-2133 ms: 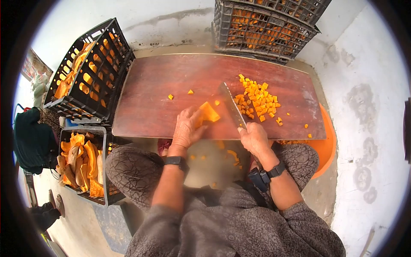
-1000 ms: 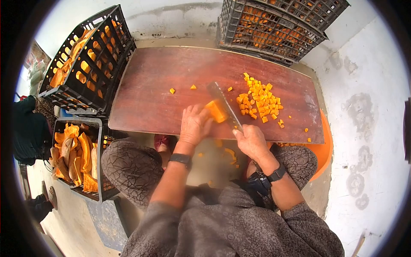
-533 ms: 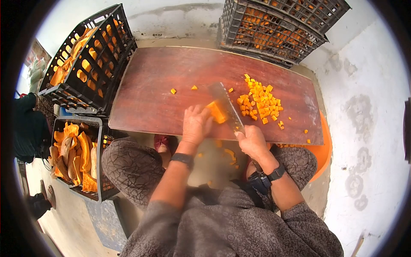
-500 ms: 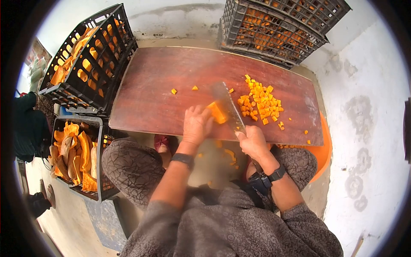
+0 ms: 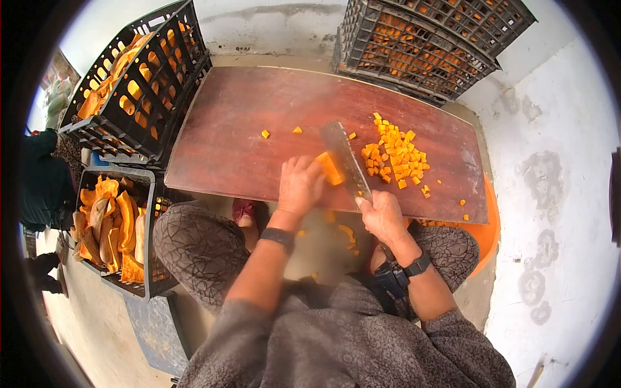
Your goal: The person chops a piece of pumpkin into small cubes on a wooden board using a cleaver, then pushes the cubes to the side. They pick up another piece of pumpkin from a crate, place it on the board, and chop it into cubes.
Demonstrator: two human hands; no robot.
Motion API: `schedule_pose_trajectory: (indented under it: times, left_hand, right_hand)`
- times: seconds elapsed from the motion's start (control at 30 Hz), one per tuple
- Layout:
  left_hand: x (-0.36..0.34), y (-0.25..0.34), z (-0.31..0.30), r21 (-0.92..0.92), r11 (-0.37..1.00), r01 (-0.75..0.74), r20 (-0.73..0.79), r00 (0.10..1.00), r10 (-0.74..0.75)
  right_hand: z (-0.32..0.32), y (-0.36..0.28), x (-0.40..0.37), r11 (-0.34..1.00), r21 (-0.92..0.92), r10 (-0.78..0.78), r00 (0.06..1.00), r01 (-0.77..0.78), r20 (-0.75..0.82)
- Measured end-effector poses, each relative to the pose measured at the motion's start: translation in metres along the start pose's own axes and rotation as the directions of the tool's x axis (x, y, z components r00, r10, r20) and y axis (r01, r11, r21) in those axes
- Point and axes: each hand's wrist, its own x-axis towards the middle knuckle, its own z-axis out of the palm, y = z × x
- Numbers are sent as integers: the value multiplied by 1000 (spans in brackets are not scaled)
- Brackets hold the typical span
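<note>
On the reddish-brown board (image 5: pixel 239 129) lies an orange pumpkin piece (image 5: pixel 331 169), with the fingers of my left hand (image 5: pixel 301 185) curled against its left side. My right hand (image 5: pixel 384 216) is wrapped round the handle of a wide-bladed knife (image 5: pixel 347 158). The blade stands just right of the piece, slanting away from me; whether it touches the piece is unclear. Right of the knife is a heap of small orange cubes (image 5: pixel 401 155). Two loose bits (image 5: pixel 265 134) lie farther left on the board.
A black crate (image 5: pixel 139 97) of orange pieces stands at the left, above a grey crate (image 5: pixel 152 239) of long pieces. Stacked crates (image 5: pixel 420 52) stand behind the board. An orange tub (image 5: pixel 490 226) sits under its right end. Part of another person (image 5: pixel 45 184) shows at far left.
The view has shifted slightly. At far left, the other person's foot and dark clothing have moved a little. My hands, the knife and the piece keep nearly the same places.
</note>
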Motion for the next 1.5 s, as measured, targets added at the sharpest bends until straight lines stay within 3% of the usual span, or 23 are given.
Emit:
schedule_pose_trajectory:
  times: [0.17,0.23,0.43,0.77,1.03,1.17,1.23,1.5]
  left_hand:
    - [1,2,-1,-11,1000,-12,-35,999,11]
    - [2,1,-2,-8,999,33,44,998,-33]
    - [1,-1,-1,8,1000,27,45,999,-27]
    - [-1,-7,3,-4,999,35,55,998,-34]
    - [4,-2,0,7,997,76,61,995,-76]
    - [2,-4,1,-19,997,81,72,994,-79]
    - [4,-3,2,-11,990,137,103,985,-136]
    - [3,0,0,10,992,123,98,988,-123]
  right_hand:
    - [-5,-12,-3,992,-126,-16,1000,13,-24]
    - [-9,-18,-3,985,-163,68,997,-61,36]
    - [-11,-20,2,967,-241,115,987,-86,110]
    - [-26,-45,21,958,-255,195,951,-132,240]
    - [-39,-65,39,921,-332,326,869,-203,373]
    - [-33,-65,41,903,-336,388,844,-268,370]
    - [-24,-56,40,929,-340,261,913,-148,314]
    - [-16,-47,37,927,-346,240,940,-147,242]
